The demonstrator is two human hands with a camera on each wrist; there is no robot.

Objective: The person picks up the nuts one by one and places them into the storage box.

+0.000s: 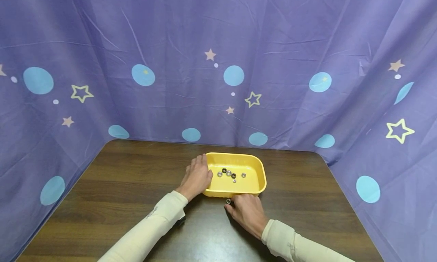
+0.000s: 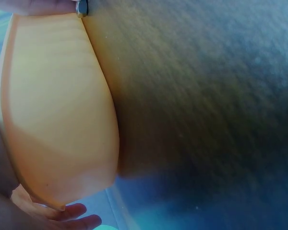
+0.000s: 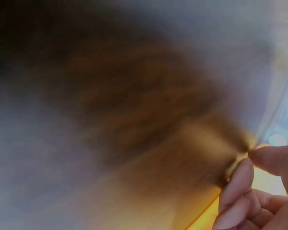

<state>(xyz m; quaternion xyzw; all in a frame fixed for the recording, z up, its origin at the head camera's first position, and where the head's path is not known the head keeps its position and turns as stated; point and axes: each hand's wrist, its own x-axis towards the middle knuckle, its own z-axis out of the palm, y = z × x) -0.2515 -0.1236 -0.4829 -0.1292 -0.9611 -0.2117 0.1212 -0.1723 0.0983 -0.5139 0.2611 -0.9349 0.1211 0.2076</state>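
A yellow plastic tray (image 1: 235,193) stands on the table with several small metal nuts (image 1: 228,173) inside, some silver and some dark. My left hand (image 1: 196,176) grips its left end, thumb over the rim and fingers along the outside; the left wrist view shows fingertips (image 2: 77,211) past the tray's edge. In front of the near wall, my right hand (image 1: 247,212) is low over the table with its fingers curled. One more nut (image 1: 228,201) is pinched at its thumb and index fingertips; in the left wrist view this nut (image 2: 81,7) is close beside the tray's wall.
The dark wooden table (image 1: 136,167) reaches back to a purple curtain (image 1: 177,65) printed with stars and blue dots. More curtain hangs along both sides. Long cream sleeves (image 1: 150,224) cover both forearms.
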